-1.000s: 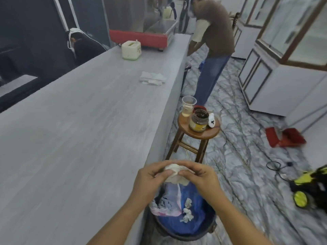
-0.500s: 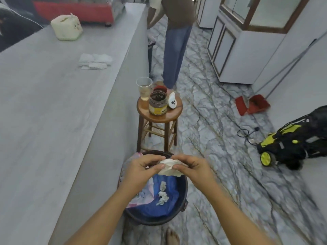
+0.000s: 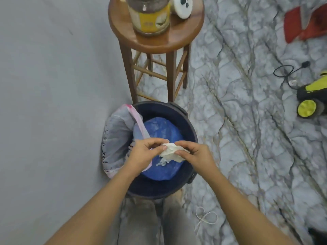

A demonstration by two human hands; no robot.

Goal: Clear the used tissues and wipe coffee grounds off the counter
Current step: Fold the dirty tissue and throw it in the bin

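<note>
A crumpled white tissue (image 3: 171,151) is pinched between my left hand (image 3: 145,152) and my right hand (image 3: 192,153), both directly above a dark round bin (image 3: 190,131). The bin holds a blue bag (image 3: 159,128) and a smaller crumpled tissue (image 3: 162,162) just under my fingers. A pale plastic bag (image 3: 116,137) with pink edging hangs over the bin's left rim. The grey side of the counter (image 3: 53,85) fills the left of the view; its top is out of sight.
A round wooden stool (image 3: 159,41) stands just beyond the bin, carrying a yellow-labelled jar (image 3: 150,16) and a white lid (image 3: 182,6). On the marble floor to the right lie a red dustpan (image 3: 304,27), a black cable (image 3: 286,71) and a yellow-and-black machine (image 3: 311,101).
My view has tipped down onto the bin, so the counter top and the other person have left the frame. Both hands still hold the tissue above the bin.
</note>
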